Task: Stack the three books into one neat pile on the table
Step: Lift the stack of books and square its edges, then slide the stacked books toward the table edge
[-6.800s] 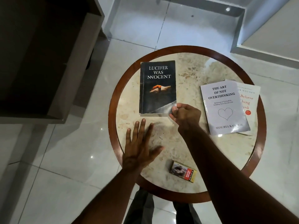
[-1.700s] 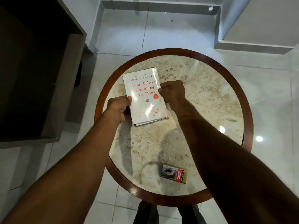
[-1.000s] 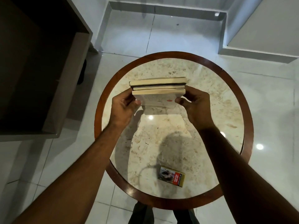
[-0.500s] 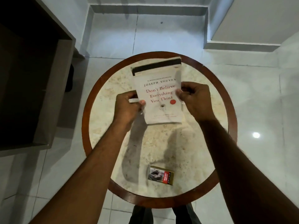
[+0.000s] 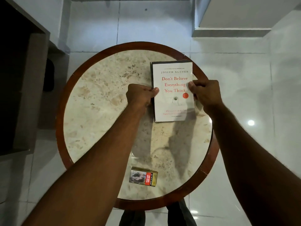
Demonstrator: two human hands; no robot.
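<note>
The pile of books (image 5: 173, 101) lies flat on the round marble table (image 5: 104, 111), toward its far right side. The white book with red title is on top; a dark cover edge (image 5: 151, 74) of a lower book shows along the left and top. The third book is hidden underneath. My left hand (image 5: 140, 95) grips the pile's left edge, thumb on the top cover. My right hand (image 5: 205, 93) grips the right edge the same way.
A small cigarette pack (image 5: 143, 176) lies near the table's front edge. The table has a dark wooden rim (image 5: 60, 128). A dark cabinet (image 5: 21, 88) stands at the left. White tiled floor surrounds the table, with a raised step (image 5: 231, 32) at the back right.
The pile, stood on edge a second ago, now lies flat. It has shifted to the right side of the table, with both hands still on its sides.
</note>
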